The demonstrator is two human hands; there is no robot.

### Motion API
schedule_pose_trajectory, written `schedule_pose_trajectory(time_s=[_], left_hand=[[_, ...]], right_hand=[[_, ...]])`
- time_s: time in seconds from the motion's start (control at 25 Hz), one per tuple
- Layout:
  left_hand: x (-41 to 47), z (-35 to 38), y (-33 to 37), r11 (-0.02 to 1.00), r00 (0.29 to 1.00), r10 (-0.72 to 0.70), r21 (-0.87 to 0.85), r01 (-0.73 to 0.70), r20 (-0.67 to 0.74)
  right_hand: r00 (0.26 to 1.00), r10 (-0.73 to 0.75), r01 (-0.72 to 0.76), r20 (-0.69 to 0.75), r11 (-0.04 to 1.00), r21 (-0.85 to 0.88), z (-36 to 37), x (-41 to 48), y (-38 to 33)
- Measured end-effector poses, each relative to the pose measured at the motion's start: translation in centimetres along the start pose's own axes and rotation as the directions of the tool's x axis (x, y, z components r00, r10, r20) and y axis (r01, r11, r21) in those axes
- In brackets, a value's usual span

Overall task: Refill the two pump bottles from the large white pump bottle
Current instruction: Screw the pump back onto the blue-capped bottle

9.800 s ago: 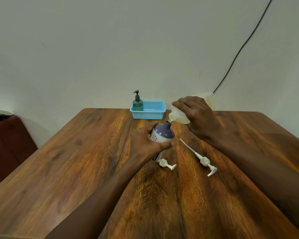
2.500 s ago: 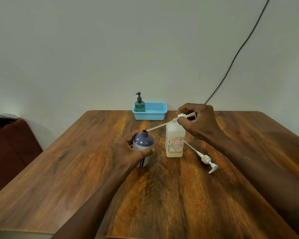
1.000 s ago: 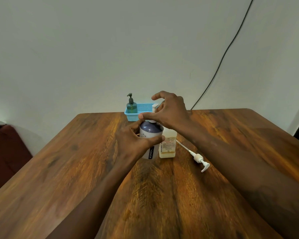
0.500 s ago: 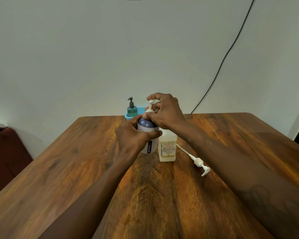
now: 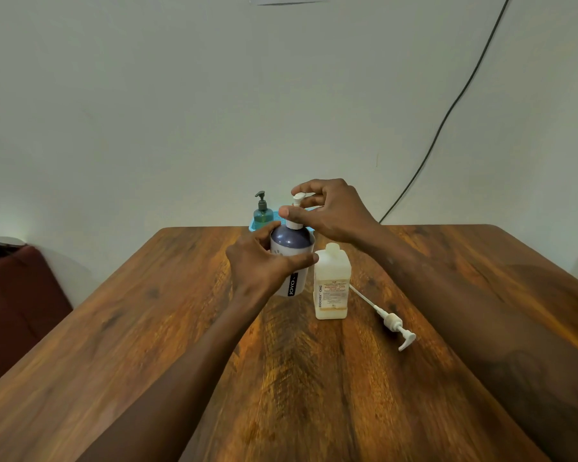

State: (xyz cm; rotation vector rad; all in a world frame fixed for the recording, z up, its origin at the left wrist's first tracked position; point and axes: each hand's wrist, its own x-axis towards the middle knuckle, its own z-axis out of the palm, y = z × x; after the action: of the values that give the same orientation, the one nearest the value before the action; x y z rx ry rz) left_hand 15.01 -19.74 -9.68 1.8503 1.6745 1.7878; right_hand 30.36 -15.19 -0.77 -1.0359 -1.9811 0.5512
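1. Left hand is gripping the purple bottle round its body, steadying it upright on the table, toward the far edge near the middle.
2. Right hand is pinching the pump at that bottle's neck, thumb at the collar and forefinger over the head.
3. Change: seconds ago the white bottle was tipped over the purple neck. Then the pump's tube was being fed in at a slant. Now the pump is standing straight in the neck.
4. Reading: the first refill is looking poured and is being closed. Whether the collar is threaded tight, cannot tell.
5. White bottle is now standing just right of the purple one, neck open. Its loose pump is lying further right, toward the right edge.
6. Green bottle is waiting in the basket at the far edge, pump on. Judging it the second refill, not yet begun.
7. Count: bottles, three. Pumps, three (one on green, one at purple's neck, one loose). Baskets, one.
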Motion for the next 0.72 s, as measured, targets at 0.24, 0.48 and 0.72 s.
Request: schedule_pose_trajectory(time_s=[0.24, 0.48, 0.72], left_hand=[[0.9, 0.4, 0.3, 0.999, 0.997, -0.032, -0.021, 0.031, -0.071], [1.8, 0.9, 0.0, 0.999, 0.998, -0.018, -0.045, 0.015, -0.067], [4.5, 1.4, -0.8, 0.999, 0.998, 0.002, -0.032, -0.004, -0.056]], right_hand=[[0.944, -0.137, 0.031, -0.301, 0.943, -0.332, 1.0, 1.7, -1.3], [0.929, -0.223, 0.100, -0.295, 0.920, -0.380, 1.8, 2.9, -1.0], [0.929, -0.247, 0.196, -0.275, 0.960, -0.200, 1.0, 5.1, -0.5]])
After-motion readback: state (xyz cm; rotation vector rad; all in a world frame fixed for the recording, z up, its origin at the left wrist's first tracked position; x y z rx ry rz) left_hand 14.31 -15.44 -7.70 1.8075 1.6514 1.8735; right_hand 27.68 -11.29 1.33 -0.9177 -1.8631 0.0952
